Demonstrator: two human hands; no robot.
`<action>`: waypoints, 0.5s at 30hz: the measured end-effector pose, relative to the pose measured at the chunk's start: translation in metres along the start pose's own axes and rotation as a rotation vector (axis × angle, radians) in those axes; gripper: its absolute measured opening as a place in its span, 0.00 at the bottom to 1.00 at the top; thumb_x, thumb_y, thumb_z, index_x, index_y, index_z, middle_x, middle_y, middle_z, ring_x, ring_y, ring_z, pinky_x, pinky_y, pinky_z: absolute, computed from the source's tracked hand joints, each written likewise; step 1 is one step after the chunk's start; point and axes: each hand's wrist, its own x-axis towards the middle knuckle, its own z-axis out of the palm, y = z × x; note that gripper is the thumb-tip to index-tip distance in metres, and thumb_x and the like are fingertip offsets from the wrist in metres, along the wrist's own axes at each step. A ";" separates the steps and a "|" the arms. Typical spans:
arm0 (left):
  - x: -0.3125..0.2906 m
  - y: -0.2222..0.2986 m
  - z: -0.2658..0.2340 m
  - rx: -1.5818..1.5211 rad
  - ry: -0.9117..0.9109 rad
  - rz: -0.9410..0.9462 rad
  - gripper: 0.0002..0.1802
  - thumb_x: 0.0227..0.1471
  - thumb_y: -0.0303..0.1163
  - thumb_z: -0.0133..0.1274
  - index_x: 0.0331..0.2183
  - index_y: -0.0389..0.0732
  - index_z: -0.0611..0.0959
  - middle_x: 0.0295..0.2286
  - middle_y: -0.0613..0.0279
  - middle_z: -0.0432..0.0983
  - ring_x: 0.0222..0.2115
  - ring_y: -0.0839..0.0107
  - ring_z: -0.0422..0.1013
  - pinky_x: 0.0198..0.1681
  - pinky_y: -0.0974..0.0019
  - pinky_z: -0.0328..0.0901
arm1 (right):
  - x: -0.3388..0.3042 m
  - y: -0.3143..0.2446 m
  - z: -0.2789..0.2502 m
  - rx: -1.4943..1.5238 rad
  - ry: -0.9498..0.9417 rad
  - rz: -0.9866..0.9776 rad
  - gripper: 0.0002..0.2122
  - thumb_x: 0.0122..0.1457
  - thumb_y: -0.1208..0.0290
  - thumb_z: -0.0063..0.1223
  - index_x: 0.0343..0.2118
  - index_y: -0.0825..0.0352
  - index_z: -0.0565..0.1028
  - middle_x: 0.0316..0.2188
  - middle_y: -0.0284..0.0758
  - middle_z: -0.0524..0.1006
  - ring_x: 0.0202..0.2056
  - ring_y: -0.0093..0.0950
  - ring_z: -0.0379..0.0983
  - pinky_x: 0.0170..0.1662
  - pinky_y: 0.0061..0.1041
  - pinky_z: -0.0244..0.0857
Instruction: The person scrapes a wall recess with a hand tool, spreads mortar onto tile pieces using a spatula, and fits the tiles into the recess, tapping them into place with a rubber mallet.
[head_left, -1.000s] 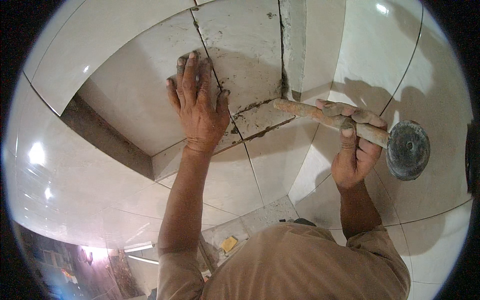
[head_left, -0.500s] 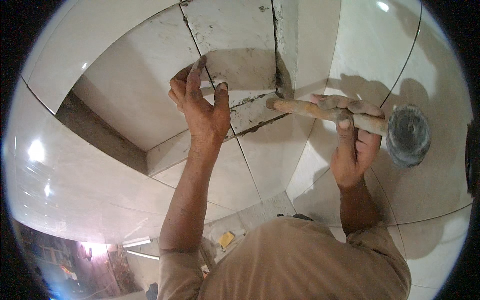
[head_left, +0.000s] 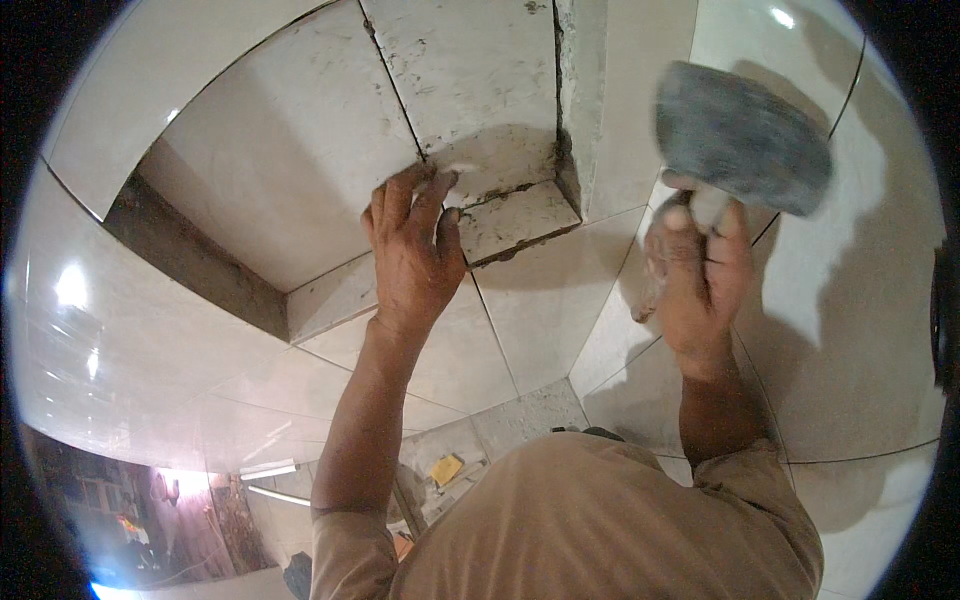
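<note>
A rubber mallet (head_left: 745, 135) is in my right hand (head_left: 695, 290), its handle gripped with the thick grey head raised and blurred by motion. My left hand (head_left: 415, 255) rests at the lower edge of a recess in the tiled wall, fingers loosely bent and thumb apart. It seems to touch the left end of a narrow sill tile (head_left: 525, 222), whose edges show dark gaps and mortar. Behind the fingers, the recess's inner tiles (head_left: 480, 70) are smeared with dirt and split by a dark joint.
Glossy light wall tiles (head_left: 560, 310) surround the recess and continue on the adjoining wall (head_left: 850, 350) at right. Bare grey mortar (head_left: 200, 255) shows along the recess's left side. Below lie a yellow item (head_left: 447, 469) and, at lower left, a cluttered lit area (head_left: 150, 520).
The mallet has swung from lying sideways to head up, in my right hand. My left hand has shifted down and slightly right onto the sill's edge, its fingers more bent.
</note>
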 end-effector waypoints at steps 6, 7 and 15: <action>0.053 0.010 -0.020 -0.067 0.197 0.007 0.29 0.48 0.19 0.56 0.54 0.33 0.75 0.41 0.48 0.71 0.41 0.53 0.70 0.44 0.53 0.68 | 0.000 0.000 0.025 -0.022 -0.121 0.245 0.13 0.65 0.70 0.54 0.47 0.72 0.70 0.34 0.40 0.77 0.35 0.22 0.69 0.40 0.25 0.66; 0.062 0.013 -0.024 -0.063 0.201 0.009 0.29 0.48 0.19 0.56 0.54 0.33 0.75 0.41 0.48 0.71 0.41 0.53 0.70 0.44 0.53 0.68 | -0.001 0.003 0.027 -0.026 -0.130 0.263 0.12 0.65 0.70 0.54 0.47 0.72 0.70 0.33 0.40 0.77 0.34 0.22 0.69 0.39 0.25 0.66; 0.079 0.021 -0.026 -0.237 0.261 -0.184 0.30 0.49 0.21 0.54 0.56 0.30 0.75 0.41 0.49 0.71 0.38 0.60 0.71 0.46 0.58 0.68 | -0.013 0.021 0.023 -0.106 -0.154 0.285 0.09 0.63 0.71 0.55 0.41 0.70 0.70 0.26 0.36 0.73 0.27 0.22 0.65 0.32 0.26 0.63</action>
